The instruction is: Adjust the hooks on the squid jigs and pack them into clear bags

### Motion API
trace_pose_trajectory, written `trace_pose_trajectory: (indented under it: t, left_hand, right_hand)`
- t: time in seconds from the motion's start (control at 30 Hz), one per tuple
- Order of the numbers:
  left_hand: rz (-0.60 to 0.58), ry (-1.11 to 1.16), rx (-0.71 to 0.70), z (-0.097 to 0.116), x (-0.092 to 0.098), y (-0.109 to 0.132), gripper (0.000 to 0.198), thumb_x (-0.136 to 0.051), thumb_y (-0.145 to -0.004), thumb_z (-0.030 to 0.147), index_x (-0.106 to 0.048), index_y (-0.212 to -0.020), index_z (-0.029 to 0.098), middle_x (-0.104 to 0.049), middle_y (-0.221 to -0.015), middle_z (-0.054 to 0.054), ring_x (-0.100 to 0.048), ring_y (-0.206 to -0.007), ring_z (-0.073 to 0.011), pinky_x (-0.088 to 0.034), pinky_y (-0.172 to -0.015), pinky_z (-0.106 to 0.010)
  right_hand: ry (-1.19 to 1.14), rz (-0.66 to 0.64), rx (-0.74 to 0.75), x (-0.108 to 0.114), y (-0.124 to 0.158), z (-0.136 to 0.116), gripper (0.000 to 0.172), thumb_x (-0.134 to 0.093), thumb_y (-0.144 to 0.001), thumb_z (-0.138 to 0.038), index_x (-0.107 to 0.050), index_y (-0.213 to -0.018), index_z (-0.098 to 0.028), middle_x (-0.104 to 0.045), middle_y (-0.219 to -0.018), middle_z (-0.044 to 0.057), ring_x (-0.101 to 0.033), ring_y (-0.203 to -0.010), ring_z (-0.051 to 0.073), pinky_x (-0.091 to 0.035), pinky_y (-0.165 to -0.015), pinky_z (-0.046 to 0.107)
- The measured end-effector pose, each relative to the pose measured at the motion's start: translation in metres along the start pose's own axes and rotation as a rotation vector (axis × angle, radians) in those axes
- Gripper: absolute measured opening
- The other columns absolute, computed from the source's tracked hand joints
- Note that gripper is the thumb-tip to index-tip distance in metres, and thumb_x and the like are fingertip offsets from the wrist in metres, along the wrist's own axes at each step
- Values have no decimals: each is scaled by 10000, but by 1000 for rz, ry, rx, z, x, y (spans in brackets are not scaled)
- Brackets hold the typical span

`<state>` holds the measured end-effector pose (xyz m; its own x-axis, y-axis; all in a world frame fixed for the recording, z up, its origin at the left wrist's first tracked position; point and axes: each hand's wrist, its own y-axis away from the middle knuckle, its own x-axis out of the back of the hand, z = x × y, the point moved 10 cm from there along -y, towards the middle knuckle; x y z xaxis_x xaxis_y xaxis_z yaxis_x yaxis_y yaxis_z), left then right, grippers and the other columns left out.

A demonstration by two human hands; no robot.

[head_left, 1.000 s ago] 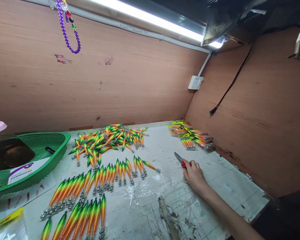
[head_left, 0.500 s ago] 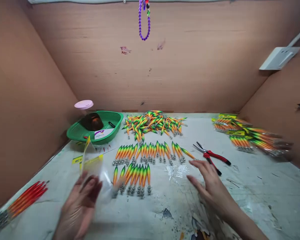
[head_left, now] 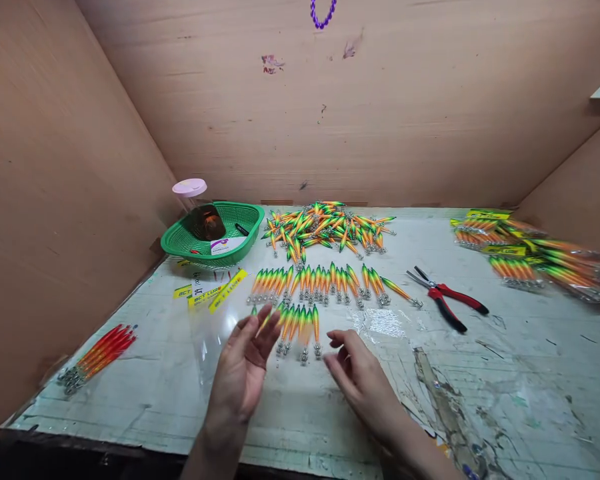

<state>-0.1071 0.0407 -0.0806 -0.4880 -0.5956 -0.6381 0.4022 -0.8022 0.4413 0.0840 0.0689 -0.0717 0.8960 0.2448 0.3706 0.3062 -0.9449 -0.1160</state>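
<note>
My left hand (head_left: 243, 370) is raised over the near row of squid jigs, palm turned inward, its fingers bent but apart and holding nothing I can see. The near row of jigs (head_left: 293, 325) is green, yellow and orange with metal hook crowns; the hand covers its left end. One jig there looks smeared. Just right of that row, my right hand (head_left: 363, 373) hovers with curled fingers, thumb and forefinger apart and no object between them. Clear plastic bags with yellow header strips (head_left: 229, 291) lie left of my left hand.
A longer jig row (head_left: 325, 283) and a heaped pile (head_left: 325, 230) lie behind. Red-handled pliers (head_left: 447, 297) rest at right, packed jigs (head_left: 515, 267) beyond. At left are a green basket (head_left: 253, 250) with a pink-lidded jar (head_left: 207, 220), and red-orange jigs (head_left: 103, 353).
My left hand has let go of the clear bag, which now lies on the table, and moved right to the near row. The right hand has come in closer to it. The view has shifted.
</note>
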Motion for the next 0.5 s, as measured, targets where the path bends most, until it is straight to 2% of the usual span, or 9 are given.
trace_pose_trajectory:
  t: [0.1, 0.2, 0.3, 0.43, 0.5]
  left_hand:
    - [-52, -29, 4, 15, -26, -18, 71, -627, -799, 67, -647, -768, 127, -759, -885, -77, -731, -764, -170, -601, -662, -243]
    - [-165, -132, 94, 4, -52, -29, 71, -614, -812, 57, -642, -781, 115, -756, -888, -102, -734, -807, -197, -605, -699, -267]
    - [-204, -206, 175, -13, -60, -38, 73, -615, -816, 52, -636, -779, 112, -752, -932, -127, -736, -813, -215, -607, -693, -281]
    - [-198, -219, 225, -30, -56, -45, 61, -614, -829, 62, -640, -782, 91, -748, -916, -147, -737, -779, -219, -607, -652, -277]
    - [-211, -221, 253, -36, -54, -44, 43, -624, -829, 74, -641, -793, 90, -745, -941, -147, -737, -789, -221, -609, -659, -281]
  right_hand:
    - [196, 11, 121, -11, -11, 2, 227, -579, -793, -243, -635, -1012, -223, -596, -951, 89, -548, -869, 236, -494, -735, 368]
    - [327, 33, 233, -15, -12, -3, 172, -484, -823, -169, -642, -878, -209, -596, -868, 88, -546, -798, 227, -494, -663, 343]
    - [402, 89, 328, 8, 3, -22, 172, -464, -865, -159, -622, -918, -201, -606, -853, 82, -572, -782, 215, -504, -661, 328]
    - [423, 128, 435, 50, 36, -65, 204, -571, -874, -170, -568, -1071, -221, -614, -905, 65, -603, -788, 173, -514, -637, 256]
    - [374, 93, 475, 57, 46, -82, 188, -564, -891, -179, -568, -1073, -226, -610, -887, 64, -602, -782, 170, -514, -633, 254]
